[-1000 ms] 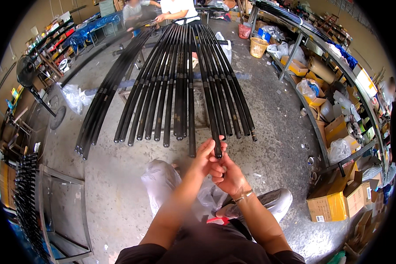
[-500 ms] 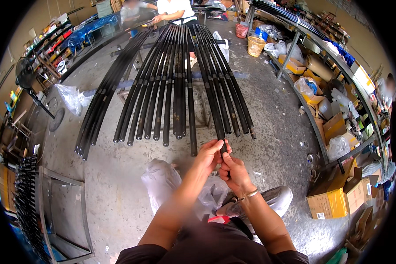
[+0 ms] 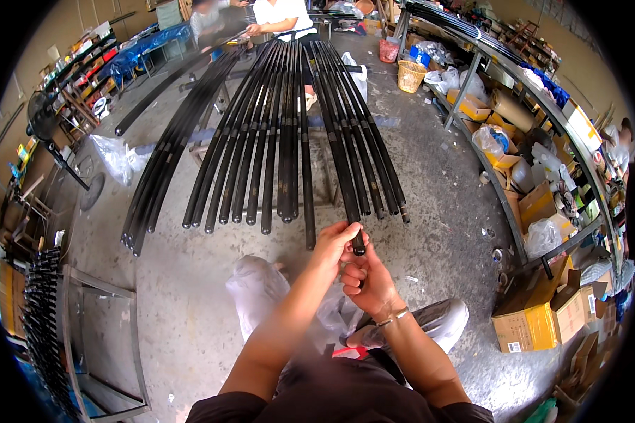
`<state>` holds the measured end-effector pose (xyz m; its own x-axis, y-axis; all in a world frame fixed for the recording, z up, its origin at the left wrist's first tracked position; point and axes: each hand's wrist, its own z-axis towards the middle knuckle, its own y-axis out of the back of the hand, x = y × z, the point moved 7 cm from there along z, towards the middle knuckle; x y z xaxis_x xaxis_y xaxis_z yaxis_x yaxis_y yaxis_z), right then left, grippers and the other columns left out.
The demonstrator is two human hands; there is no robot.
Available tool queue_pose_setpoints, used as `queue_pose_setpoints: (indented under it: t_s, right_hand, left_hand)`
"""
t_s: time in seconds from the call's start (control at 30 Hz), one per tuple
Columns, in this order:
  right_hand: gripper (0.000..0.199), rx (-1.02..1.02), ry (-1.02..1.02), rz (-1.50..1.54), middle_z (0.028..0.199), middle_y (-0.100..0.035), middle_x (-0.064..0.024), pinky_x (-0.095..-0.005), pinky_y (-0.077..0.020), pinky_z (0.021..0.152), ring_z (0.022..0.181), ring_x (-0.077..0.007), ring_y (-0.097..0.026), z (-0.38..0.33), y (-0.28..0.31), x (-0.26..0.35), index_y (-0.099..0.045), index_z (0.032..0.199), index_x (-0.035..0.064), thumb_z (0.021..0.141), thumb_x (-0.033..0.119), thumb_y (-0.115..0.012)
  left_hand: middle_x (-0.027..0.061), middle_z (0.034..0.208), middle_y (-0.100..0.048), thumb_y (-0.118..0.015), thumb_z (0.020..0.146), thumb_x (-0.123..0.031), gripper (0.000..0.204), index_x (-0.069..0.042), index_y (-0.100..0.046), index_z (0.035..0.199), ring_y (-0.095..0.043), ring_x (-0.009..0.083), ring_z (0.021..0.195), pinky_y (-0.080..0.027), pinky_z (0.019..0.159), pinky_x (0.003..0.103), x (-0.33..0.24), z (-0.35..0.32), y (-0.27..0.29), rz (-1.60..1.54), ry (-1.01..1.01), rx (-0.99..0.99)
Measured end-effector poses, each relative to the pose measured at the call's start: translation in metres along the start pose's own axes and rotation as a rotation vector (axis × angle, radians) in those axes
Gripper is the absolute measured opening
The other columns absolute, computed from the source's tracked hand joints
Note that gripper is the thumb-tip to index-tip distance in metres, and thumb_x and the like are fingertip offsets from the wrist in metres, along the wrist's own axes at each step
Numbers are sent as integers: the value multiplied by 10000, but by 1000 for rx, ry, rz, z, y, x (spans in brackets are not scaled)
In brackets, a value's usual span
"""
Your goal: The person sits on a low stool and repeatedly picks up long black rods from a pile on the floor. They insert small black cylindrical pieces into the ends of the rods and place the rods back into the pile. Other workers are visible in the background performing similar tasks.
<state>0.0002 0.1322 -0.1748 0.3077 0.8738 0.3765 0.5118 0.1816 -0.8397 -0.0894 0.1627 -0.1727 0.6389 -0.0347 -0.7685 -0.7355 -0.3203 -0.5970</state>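
Observation:
A long black tapered pole (image 3: 344, 182) points toward me, its near end over my lap. My left hand (image 3: 334, 245) is closed round it just short of the end, thumb on top. The dark round butt shows past those fingers. Just below the butt is my right hand (image 3: 371, 283), its fingers curled and its fingertips close to the pole's end. Whether they pinch something small there is hidden. Several more black poles (image 3: 268, 162) lie fanned out side by side on a rack, left and right of the held one, with rounded near ends.
Beyond the rack a person in a white top (image 3: 279, 17) handles a separate pole (image 3: 166, 92). A cardboard box (image 3: 525, 324) and a loaded shelf (image 3: 501, 190) stand at right. At left are a black fan (image 3: 41, 116) and a metal frame (image 3: 135, 331) beside bundled black rods (image 3: 41, 324).
My right hand has slid down off the pole's end, so the butt now shows. My left hand keeps its grip. At far left, the other person's pole has shifted.

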Motion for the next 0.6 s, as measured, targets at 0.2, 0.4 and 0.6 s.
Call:
queue_pose_setpoints:
  t_s: [0.2, 0.4, 0.6]
  right_hand:
    - [446, -220, 53, -35, 581, -249, 70, -205, -234, 450, 526, -76, -274, -9, -5, 8, -561, 870, 72, 910, 505, -462]
    - [343, -111, 99, -20, 606, -271, 69, -213, -256, 485, 555, -75, -299, -5, 6, 11, -546, 910, 123, 922, 460, -479]
    - [308, -111, 116, 5, 609, -273, 72, -204, -248, 482, 554, -72, -297, -9, 3, 17, -542, 920, 102, 933, 404, -485]
  left_hand:
    - [74, 814, -628, -617, 871, -211, 212, -6, -596, 923, -607, 153, 746, -485, 661, 251, -6, 1, -2, 18, -12, 43]
    - [67, 801, -634, -623, 867, -230, 226, -10, -601, 915, -612, 162, 748, -500, 709, 290, -1, 5, 2, 32, -29, 44]
    - [72, 802, -635, -629, 863, -229, 226, -12, -602, 919, -613, 165, 751, -495, 705, 296, -3, 4, 3, 8, -47, 48]
